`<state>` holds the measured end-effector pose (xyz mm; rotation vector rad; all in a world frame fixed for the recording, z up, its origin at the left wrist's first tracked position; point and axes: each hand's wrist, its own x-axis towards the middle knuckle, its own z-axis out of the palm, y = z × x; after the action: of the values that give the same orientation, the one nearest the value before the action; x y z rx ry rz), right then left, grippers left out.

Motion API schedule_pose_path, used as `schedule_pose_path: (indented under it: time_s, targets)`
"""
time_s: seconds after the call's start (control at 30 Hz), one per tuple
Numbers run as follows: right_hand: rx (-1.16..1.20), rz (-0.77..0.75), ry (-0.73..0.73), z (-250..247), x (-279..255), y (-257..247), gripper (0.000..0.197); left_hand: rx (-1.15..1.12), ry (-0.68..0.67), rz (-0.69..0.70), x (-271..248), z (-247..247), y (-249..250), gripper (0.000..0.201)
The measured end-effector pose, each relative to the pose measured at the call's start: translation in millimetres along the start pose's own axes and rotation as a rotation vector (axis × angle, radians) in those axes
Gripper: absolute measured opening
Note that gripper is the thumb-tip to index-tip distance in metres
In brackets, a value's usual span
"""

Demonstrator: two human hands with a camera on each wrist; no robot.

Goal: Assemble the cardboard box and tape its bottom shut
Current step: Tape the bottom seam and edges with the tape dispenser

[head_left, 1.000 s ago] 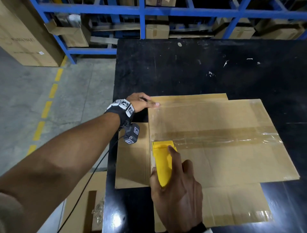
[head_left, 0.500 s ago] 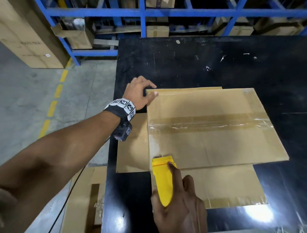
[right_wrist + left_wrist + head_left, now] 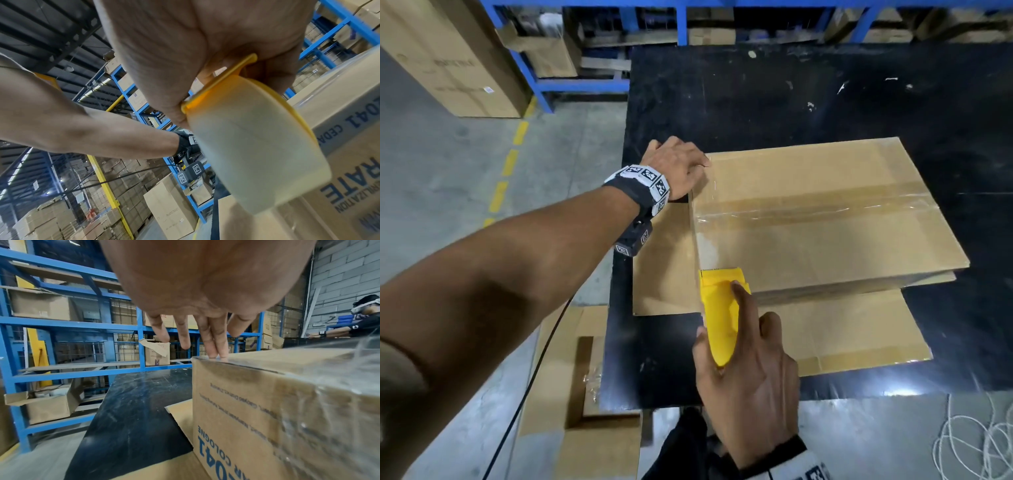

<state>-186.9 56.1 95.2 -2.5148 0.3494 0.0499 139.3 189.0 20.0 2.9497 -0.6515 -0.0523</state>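
Left hand (image 3: 674, 164) flat-fingered on cardboard box (image 3: 825, 212) printed "COLOGNE", right hand (image 3: 750, 377) gripping yellow tape dispenser (image 3: 717, 308).

This is a warehouse. Blue steel racks (image 3: 68, 324) hold cartons, stacked boxes (image 3: 51, 219) fill the aisles, and yellow dashes (image 3: 510, 161) mark the concrete floor (image 3: 431, 192).

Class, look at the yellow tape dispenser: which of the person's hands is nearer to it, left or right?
Right. The right hand grips the yellow tape dispenser at the near edge of the cardboard box; the left hand presses the box's far left corner, apart from the dispenser.
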Motion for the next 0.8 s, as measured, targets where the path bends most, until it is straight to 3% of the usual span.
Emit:
schedule_pose_path:
  time_s: [0.27,0.8]
  targets:
    - [-0.002,0.049,-0.028,-4.0,-43.9,19.5,0.064,0.024,-0.077,-0.043,-17.1,11.3,5.1,0.061]
    - [0.076,0.028,-0.036,-0.7,-52.6,36.6,0.067,0.071,-0.095,-0.018,-20.3,11.8,7.6,0.062]
